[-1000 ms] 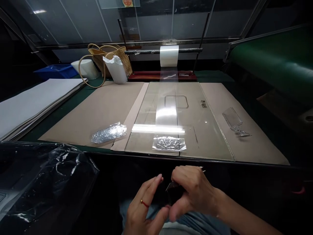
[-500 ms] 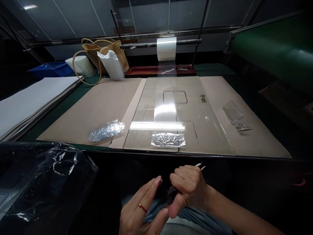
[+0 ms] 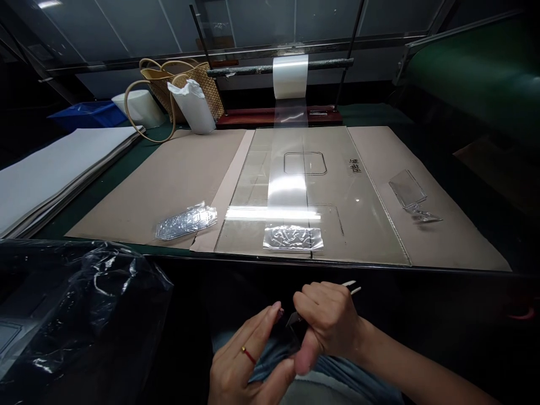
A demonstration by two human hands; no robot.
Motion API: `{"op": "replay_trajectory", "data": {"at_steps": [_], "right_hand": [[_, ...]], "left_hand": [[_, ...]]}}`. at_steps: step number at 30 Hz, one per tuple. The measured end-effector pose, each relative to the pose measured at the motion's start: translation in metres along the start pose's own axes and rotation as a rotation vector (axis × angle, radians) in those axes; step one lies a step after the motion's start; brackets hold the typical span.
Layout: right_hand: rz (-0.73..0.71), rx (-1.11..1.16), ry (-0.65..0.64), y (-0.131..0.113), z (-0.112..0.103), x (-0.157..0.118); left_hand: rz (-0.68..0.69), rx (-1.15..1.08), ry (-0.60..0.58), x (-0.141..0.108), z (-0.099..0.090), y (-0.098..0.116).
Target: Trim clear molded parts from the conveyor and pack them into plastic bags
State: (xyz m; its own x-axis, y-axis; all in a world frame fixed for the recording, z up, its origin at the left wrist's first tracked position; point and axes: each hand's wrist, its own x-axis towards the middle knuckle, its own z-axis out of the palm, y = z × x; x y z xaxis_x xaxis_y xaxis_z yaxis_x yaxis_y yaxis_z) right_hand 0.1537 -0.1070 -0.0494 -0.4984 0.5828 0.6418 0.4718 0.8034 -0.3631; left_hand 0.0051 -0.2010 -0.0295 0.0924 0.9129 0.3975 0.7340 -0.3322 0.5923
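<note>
My right hand (image 3: 329,318) is closed in a fist around a slim tool. Two pale prongs (image 3: 352,286) of it stick out past the knuckles, and a thin, angular, blade-like edge (image 3: 292,319) shows on the thumb side. My left hand (image 3: 248,351), with a red and gold ring, has its fingers stretched together and its thumb bent against my right thumb. Something see-through seems to lie between its fingertips and thumb, too dark to make out. Both hands are above my lap, in front of the table edge.
A clear sheet (image 3: 329,225) lies on brown board (image 3: 181,169), under film from a roll (image 3: 290,79). Crinkled clear packets (image 3: 185,221) and clear plastic pieces (image 3: 407,189) rest at either side. White sheets (image 3: 54,163), a woven bag (image 3: 205,84) and a plastic bag (image 3: 105,287) are left.
The view has shifted slightly, so the table things sit a little higher and further right. Both hands keep nearly the same pose, thumbs still together.
</note>
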Motion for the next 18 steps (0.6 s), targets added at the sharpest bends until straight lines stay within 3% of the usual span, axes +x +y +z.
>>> {"op": "replay_trajectory", "data": {"at_steps": [11, 14, 18], "right_hand": [[0.018, 0.08, 0.024, 0.0012, 0.0055, -0.0076], [0.151, 0.313, -0.01, 0.0009, 0.0041, -0.0078], [0.464, 0.756, -0.125, 0.0009, -0.0036, -0.0094]], "left_hand": [[-0.02, -0.004, 0.022, -0.0013, 0.0, -0.0004], [-0.051, -0.017, 0.004, -0.0012, 0.002, 0.0003], [-0.172, 0.0, 0.04, 0.0029, 0.0043, -0.0012]]}}
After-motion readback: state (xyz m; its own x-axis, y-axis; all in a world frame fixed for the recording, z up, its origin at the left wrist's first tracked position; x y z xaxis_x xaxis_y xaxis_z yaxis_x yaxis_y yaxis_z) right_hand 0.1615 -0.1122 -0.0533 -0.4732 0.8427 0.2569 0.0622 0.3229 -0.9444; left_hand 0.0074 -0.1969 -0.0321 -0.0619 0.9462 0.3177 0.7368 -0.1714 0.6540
